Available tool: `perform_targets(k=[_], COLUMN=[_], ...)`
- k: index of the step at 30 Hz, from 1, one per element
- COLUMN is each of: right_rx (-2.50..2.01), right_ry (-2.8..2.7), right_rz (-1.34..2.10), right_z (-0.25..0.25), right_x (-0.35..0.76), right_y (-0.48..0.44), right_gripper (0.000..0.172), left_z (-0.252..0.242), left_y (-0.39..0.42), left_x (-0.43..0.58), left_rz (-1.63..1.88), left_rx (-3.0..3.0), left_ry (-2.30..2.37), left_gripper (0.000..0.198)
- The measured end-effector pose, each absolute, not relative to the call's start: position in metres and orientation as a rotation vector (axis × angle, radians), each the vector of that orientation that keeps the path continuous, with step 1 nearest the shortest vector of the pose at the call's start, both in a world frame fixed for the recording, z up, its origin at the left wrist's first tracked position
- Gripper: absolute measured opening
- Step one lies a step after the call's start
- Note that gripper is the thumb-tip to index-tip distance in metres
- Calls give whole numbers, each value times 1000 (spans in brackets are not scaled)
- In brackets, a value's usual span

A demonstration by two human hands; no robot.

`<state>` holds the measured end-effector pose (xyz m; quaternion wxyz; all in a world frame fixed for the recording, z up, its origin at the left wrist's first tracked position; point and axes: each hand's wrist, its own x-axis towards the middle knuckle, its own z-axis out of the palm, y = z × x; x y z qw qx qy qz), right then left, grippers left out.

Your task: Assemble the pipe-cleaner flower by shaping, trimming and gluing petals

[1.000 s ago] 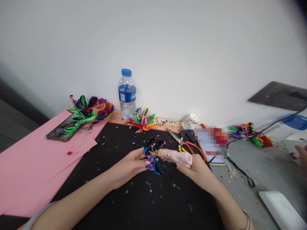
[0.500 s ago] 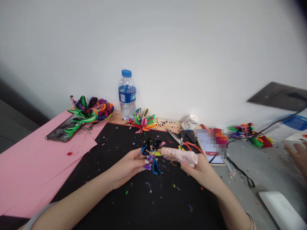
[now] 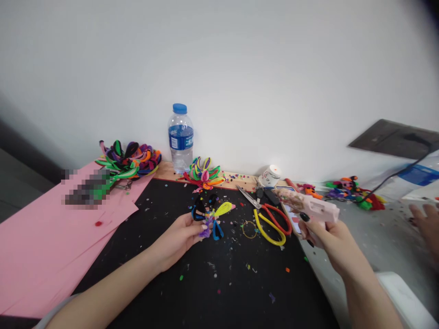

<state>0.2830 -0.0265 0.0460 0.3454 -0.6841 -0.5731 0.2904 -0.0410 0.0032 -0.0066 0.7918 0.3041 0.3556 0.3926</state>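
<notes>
My left hand [image 3: 183,242] is closed on a pipe-cleaner flower [image 3: 207,219] with black, blue, purple and yellow loops, held just above a black mat [image 3: 144,283]. In my right hand [image 3: 329,240], off to the right, is a pale pink glue gun [image 3: 310,205]; its stained nozzle end points left, away from the flower. Scissors [image 3: 255,201] with one red and one yellow handle lie on the mat between the two hands. A thin yellow ring [image 3: 250,229] rests beside the handles.
Behind stand a water bottle [image 3: 181,139] and a white paper cup [image 3: 270,175]. Looped pipe-cleaner bunches [image 3: 128,157] lie on pink paper [image 3: 37,246] at left. A phone [image 3: 295,221] is under the glue gun. Another person's hand [image 3: 427,224] is at far right, near a black cable [image 3: 394,176].
The glue gun has moved right with my right hand, away from the flower. The flower's yellow loop and the scissors' handles now show. My left hand has barely moved.
</notes>
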Motion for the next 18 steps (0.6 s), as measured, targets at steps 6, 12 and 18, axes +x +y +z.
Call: perform_targets(k=[6, 12, 18], right_rx=[-2293, -2432, -2564], right_ry=[-1664, -1755, -1674], right_rz=[100, -168, -246], right_z=[45, 28, 29], right_x=[310, 326, 351], right_y=[-31, -37, -40], right_gripper=[34, 42, 45], left_z=[-3, 1, 1], left_y=[1, 1, 1], left_x=[-41, -41, -41], left_rz=[854, 841, 838], left_rx=[641, 632, 641], left_ry=[770, 797, 794], left_gripper=[18, 16, 17])
